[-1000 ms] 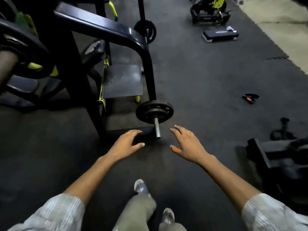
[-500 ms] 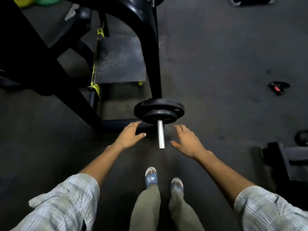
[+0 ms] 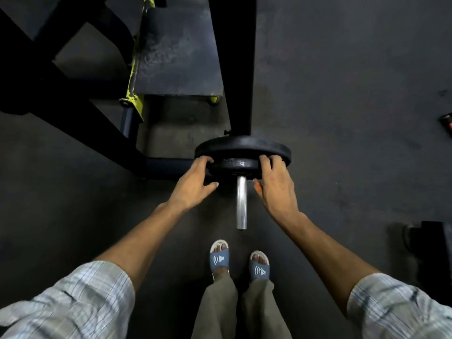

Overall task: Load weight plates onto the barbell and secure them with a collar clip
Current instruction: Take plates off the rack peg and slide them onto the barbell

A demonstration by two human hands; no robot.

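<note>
As left hand [image 3: 195, 183] and right hand [image 3: 276, 184] clasp smaller plate [image 3: 234, 165] at 9 and 3 o'clock on bare sleeve [image 3: 241, 204], collar unfitted; plate could slide off toward sandalled feet [image 3: 220, 258].

Surface: dark rubber gym floor [image 3: 342, 94], matte and scuffed, filling the whole view.
Machine frame: black steel frame [image 3: 241, 69] standing on the floor across the far-left part, its post meeting the floor near the far middle and a low bar [image 3: 168, 166] running along the floor towards the left.
Footplate: dark worn plate [image 3: 178, 52] set low within the frame, yellow chipped bracket [image 3: 133, 94] on its left side.
Feet: two blue slide sandals [image 3: 219, 259] planted on the floor at the near middle, side by side.
Right edge: a small black-and-red object [image 3: 447, 122], cut off; too little shows to tell what it is.
Near right: a dark blocky piece of equipment [image 3: 435, 241] on the floor, partly out of view.
</note>
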